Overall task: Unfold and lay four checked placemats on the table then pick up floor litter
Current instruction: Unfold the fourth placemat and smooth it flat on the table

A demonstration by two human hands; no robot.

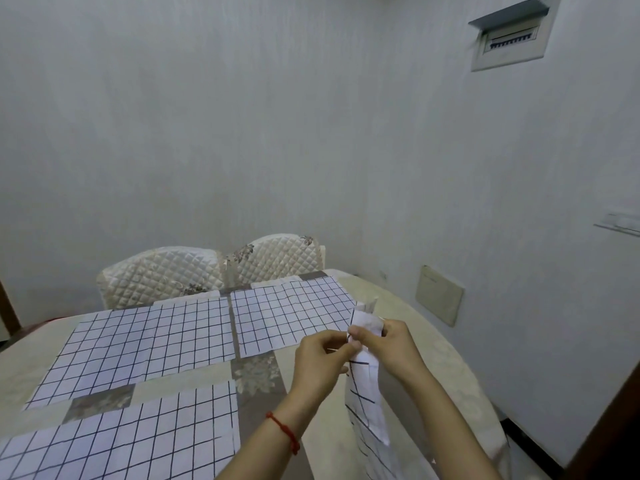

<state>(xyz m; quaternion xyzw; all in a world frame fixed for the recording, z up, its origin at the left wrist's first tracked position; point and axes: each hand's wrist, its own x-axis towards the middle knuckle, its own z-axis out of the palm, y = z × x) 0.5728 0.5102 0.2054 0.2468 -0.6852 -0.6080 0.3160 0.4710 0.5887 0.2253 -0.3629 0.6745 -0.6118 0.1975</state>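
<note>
Three white placemats with dark checks lie flat on the table (433,344): one at far left (138,344), one at far right (294,313), one at near left (121,441). A fourth placemat (367,403) hangs folded above the table's near right part. My left hand (322,362) and my right hand (394,344) both pinch its top edge, close together. The mat's lower end runs out of the frame.
Two quilted cream chair backs (214,271) stand against the far side of the table. The wall is close behind and to the right, with a cream panel (440,296) low down. The tablecloth is beige with floral patches.
</note>
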